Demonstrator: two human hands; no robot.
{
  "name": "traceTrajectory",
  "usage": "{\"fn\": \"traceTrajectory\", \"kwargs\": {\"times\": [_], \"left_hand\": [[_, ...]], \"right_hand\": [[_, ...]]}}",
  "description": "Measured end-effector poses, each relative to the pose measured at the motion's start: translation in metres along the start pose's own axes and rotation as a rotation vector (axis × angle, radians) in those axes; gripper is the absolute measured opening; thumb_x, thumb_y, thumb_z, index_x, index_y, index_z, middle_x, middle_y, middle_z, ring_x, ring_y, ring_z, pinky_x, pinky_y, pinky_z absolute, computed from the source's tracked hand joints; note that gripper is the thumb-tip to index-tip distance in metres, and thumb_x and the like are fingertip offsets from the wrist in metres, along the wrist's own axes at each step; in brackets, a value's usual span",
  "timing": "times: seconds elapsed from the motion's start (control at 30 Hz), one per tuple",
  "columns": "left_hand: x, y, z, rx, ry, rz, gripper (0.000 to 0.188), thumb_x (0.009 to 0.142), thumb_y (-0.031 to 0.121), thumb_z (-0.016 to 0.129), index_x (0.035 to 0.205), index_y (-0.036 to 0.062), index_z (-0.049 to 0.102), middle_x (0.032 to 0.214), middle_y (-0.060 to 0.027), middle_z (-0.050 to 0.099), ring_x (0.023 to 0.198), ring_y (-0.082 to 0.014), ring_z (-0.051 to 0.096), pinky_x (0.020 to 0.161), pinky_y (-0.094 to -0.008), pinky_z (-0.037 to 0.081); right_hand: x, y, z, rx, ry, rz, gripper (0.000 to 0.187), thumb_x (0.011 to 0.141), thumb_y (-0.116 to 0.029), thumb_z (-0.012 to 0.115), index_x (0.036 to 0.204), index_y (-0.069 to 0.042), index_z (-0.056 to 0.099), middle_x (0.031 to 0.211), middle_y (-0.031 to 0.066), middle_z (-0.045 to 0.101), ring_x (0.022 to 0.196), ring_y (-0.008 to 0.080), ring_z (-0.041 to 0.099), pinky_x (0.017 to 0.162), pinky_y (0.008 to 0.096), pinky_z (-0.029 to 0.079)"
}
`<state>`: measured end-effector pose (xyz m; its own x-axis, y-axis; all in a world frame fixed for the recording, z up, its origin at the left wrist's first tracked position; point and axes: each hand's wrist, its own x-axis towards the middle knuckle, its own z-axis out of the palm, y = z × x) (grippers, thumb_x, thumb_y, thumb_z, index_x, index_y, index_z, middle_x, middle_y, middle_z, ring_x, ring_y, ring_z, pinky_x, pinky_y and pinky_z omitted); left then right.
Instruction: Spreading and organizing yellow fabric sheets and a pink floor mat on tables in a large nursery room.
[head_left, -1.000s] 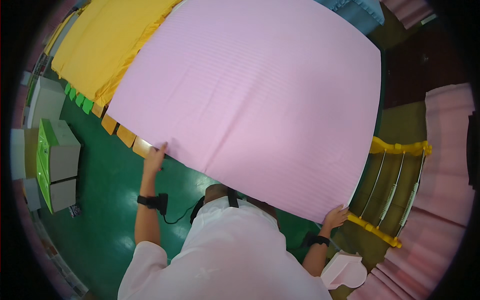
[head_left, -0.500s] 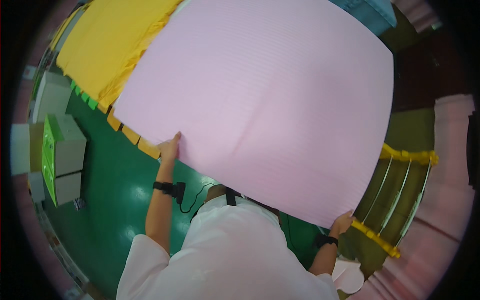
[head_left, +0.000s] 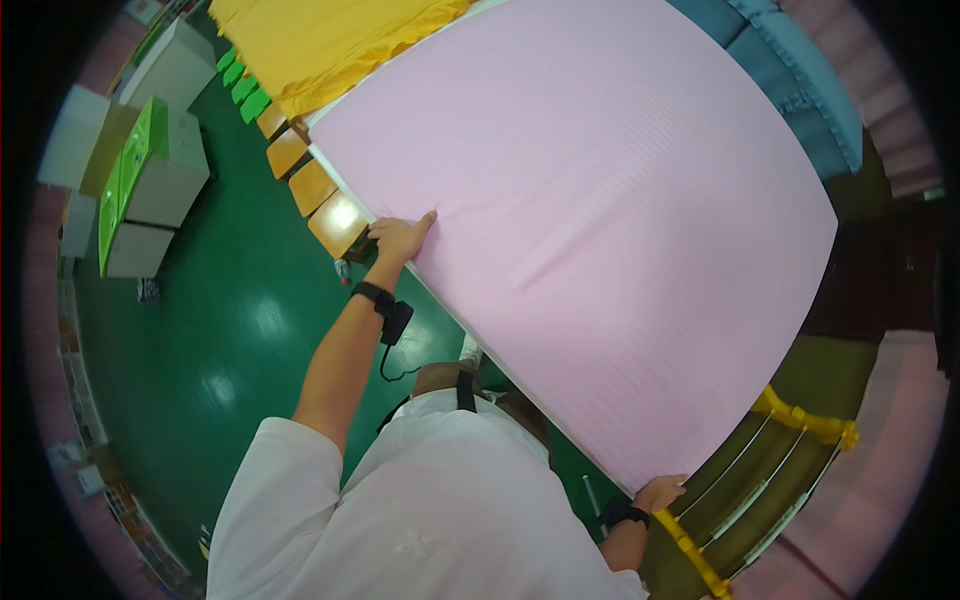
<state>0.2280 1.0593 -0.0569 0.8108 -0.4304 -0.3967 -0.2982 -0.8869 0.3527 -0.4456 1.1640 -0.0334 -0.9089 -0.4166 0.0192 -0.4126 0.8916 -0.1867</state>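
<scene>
A broad pink, finely ribbed sheet [head_left: 600,220] spreads in front of me, with a soft crease running across its middle. Beneath its near left border shows a straight white edge [head_left: 455,310]; I cannot tell what it belongs to. My left hand [head_left: 398,238] grips the sheet at this near edge, thumb on top and fingers curled at the border. At the near right corner, my right hand [head_left: 660,492] pinches the sheet, its fingers partly hidden. Each wrist wears a black band, and the left one carries a small black box [head_left: 397,323] with a cable.
Several orange-brown wooden seats [head_left: 312,188] line the left side, with green ones [head_left: 254,104] beyond. A yellow cloth [head_left: 330,45] lies at the far left, blue padded bedding [head_left: 790,75] at the far right. A yellow-ended rack [head_left: 800,415] stands right; a green-topped cabinet [head_left: 135,190] stands left.
The pink sheet's near edge now slants more steeply, with the white edge showing beneath it. My left hand appears farther up and right, my right hand lower. The surroundings have swung in view.
</scene>
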Motion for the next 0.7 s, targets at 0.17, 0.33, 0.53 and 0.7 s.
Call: {"fn": "traceTrajectory", "kwargs": {"times": [0.17, 0.33, 0.53, 0.7], "left_hand": [[-0.036, 0.021, -0.018, -0.225, -0.018, -0.129, 0.125, 0.066, 0.064, 0.063, 0.131, -0.0188, -0.004, 0.137, -0.0384, 0.013, 0.12, -0.0429, 0.04, 0.096, -0.0419, 0.038], [-0.052, 0.006, -0.028, -0.332, 0.019, -0.145, 0.122, 0.067, 0.058, 0.066, 0.134, -0.0142, -0.005, 0.139, -0.0326, 0.019, 0.119, -0.0397, 0.042, 0.094, -0.0413, 0.04], [-0.039, -0.016, -0.014, -0.443, 0.049, -0.049, 0.111, 0.068, 0.05, 0.07, 0.133, -0.0133, 0.006, 0.13, -0.03, 0.036, 0.114, -0.036, 0.048, 0.09, -0.0398, 0.043], [-0.032, -0.039, -0.013, -0.568, -0.067, 0.003, 0.088, 0.069, 0.04, 0.073, 0.123, -0.0141, 0.029, 0.121, -0.028, 0.046, 0.103, -0.033, 0.056, 0.079, -0.0356, 0.049]], "right_hand": [[0.015, 0.022, 0.015, -0.006, 0.025, -0.018, 0.061, 0.092, -0.051, 0.025, 0.105, 0.003, 0.05, 0.102, 0.0288, 0.058, 0.092, 0.045, 0.055, 0.079, 0.0509, 0.043], [-0.006, 0.009, -0.003, 0.004, -0.048, -0.093, 0.065, 0.091, -0.054, 0.022, 0.121, -0.002, 0.047, 0.114, 0.0268, 0.054, 0.101, 0.0435, 0.054, 0.087, 0.0495, 0.042], [0.007, 0.019, -0.011, -0.049, -0.051, -0.099, 0.066, 0.091, -0.054, 0.023, 0.126, -0.002, 0.045, 0.114, 0.0257, 0.055, 0.101, 0.0426, 0.054, 0.086, 0.0487, 0.043], [0.02, 0.029, 0.002, -0.017, -0.025, -0.201, 0.065, 0.092, -0.053, 0.023, 0.116, 0.001, 0.051, 0.109, 0.0273, 0.057, 0.097, 0.0431, 0.056, 0.084, 0.0489, 0.044]]}}
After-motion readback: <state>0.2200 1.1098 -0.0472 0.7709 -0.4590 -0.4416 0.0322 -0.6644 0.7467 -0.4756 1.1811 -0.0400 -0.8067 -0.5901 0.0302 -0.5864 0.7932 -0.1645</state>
